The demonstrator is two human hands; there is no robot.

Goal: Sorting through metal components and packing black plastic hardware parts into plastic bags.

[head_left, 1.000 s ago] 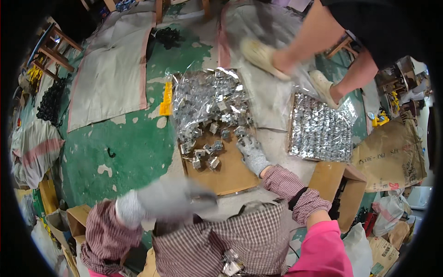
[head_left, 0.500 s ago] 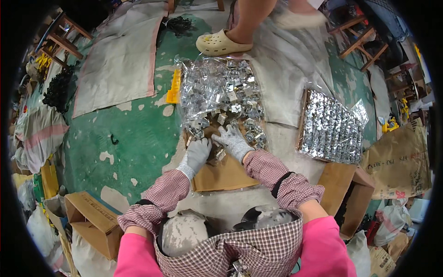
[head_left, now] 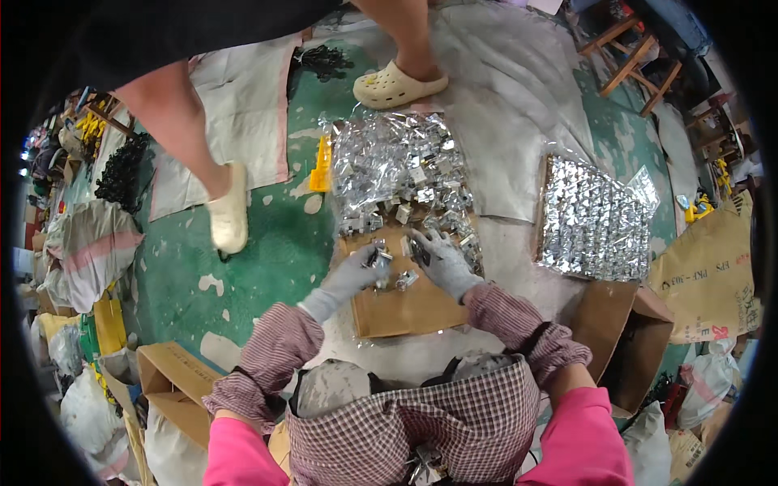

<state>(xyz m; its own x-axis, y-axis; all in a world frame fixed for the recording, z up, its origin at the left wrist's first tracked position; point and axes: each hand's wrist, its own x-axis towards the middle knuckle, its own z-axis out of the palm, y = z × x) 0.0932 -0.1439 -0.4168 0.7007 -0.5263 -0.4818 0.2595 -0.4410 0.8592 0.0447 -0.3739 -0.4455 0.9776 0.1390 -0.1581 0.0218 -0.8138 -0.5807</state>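
My left hand point(head_left: 344, 279), in a grey glove, pinches a small shiny metal part point(head_left: 381, 254) above a brown cardboard sheet point(head_left: 412, 314). Across from it, my right hand point(head_left: 446, 266), gloved too, has its fingers closed at a small metal piece with a dark side, partly covered by the fingers. Between the hands, a loose metal part point(head_left: 406, 280) lies on the cardboard. Just beyond, many similar parts are heaped in a pile point(head_left: 397, 162) with clear plastic film among them.
Another person's clog point(head_left: 397, 86) stands at the pile's far edge, the other clog point(head_left: 228, 212) to the left. A yellow plastic piece point(head_left: 320, 166) touches the pile. Rows of wrapped parts point(head_left: 596, 219) lie right. Open cartons point(head_left: 174, 381) flank me, one point(head_left: 620, 340) at right.
Both my hands have drawn apart and lifted small parts off the cardboard, more of which shows. The other person's moving foot has swung from the right to the left side.
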